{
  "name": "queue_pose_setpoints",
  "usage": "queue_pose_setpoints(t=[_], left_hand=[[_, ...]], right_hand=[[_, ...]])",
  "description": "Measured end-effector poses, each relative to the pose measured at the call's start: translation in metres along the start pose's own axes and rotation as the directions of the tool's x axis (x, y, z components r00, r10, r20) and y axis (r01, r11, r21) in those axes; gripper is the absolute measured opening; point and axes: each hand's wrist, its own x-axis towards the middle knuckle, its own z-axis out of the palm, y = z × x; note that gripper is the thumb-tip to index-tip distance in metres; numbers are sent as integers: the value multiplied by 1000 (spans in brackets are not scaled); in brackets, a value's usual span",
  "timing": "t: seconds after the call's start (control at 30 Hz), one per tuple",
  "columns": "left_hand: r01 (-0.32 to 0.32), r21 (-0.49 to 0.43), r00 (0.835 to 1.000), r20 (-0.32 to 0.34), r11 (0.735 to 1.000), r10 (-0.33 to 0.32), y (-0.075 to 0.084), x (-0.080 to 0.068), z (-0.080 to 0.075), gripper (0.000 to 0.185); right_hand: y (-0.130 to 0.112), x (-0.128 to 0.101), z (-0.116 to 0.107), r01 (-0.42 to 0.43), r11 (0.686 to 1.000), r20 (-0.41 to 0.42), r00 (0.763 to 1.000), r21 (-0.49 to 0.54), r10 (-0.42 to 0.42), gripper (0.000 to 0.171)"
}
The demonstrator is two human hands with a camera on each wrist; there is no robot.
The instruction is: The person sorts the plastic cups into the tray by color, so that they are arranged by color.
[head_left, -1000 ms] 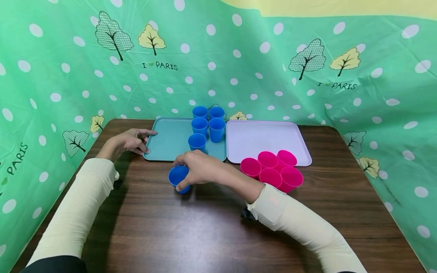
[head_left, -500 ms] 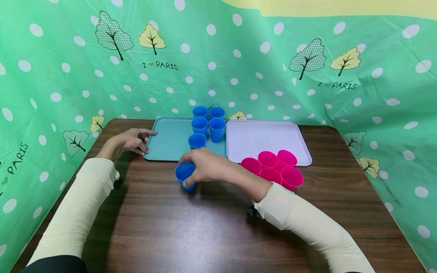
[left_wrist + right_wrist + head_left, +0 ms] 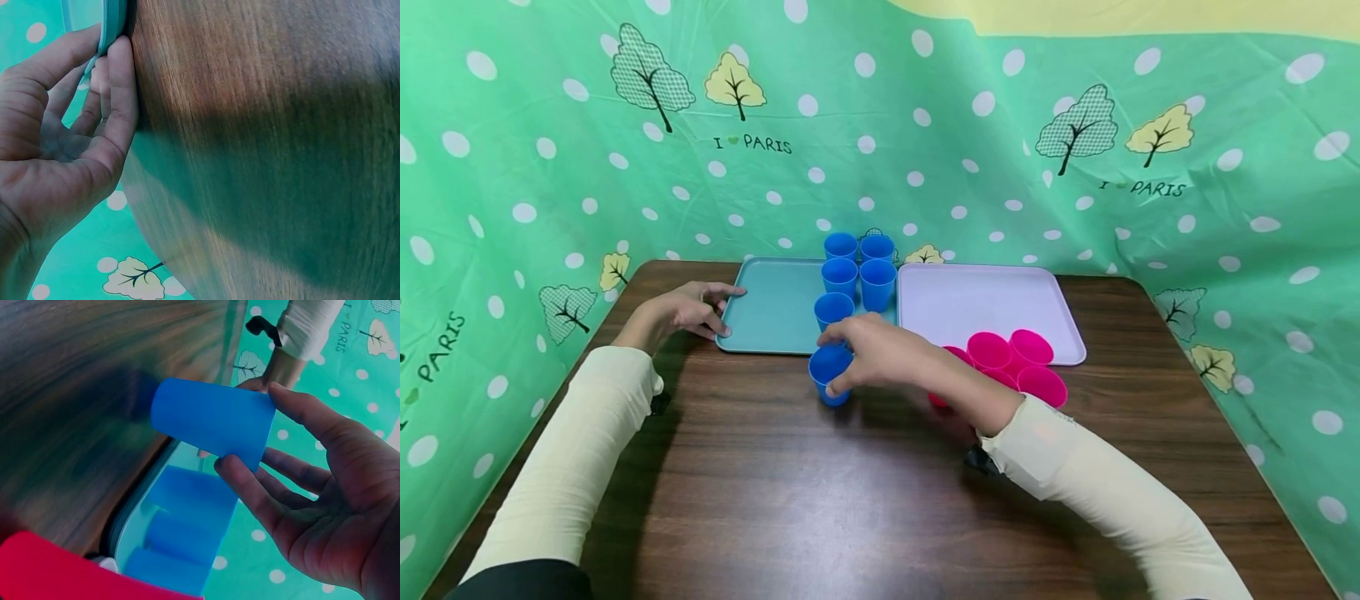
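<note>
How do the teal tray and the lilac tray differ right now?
The teal tray carries five upright blue cups; the lilac tray lies almost bare, pink cups clustered at its near edge. The left hand holds the teal tray's rim; no hand touches the lilac tray. Both lie flat, side by side.

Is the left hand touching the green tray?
Touching. The left wrist view shows the left hand with its fingers pinching the green tray at its rim.

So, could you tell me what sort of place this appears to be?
Probably a staged tabletop set, not a lived-in room: a wooden table curtained by a green polka-dot cloth, with a teal tray and a lilac tray.
</note>
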Motion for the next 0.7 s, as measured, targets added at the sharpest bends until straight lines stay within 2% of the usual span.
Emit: queue_pose_setpoints(t=[0.33,0.7], left_hand=[[2,8,1000,10,1000,-2,1,0,-1,98],[9,-4,1000,2,1000,-9,2,0,0,99]], right_hand=[[11,-7,-12,-3,1000,-35,999,3,3,71],[28,-17,-27,-72,997,-43,996,11,73,76]])
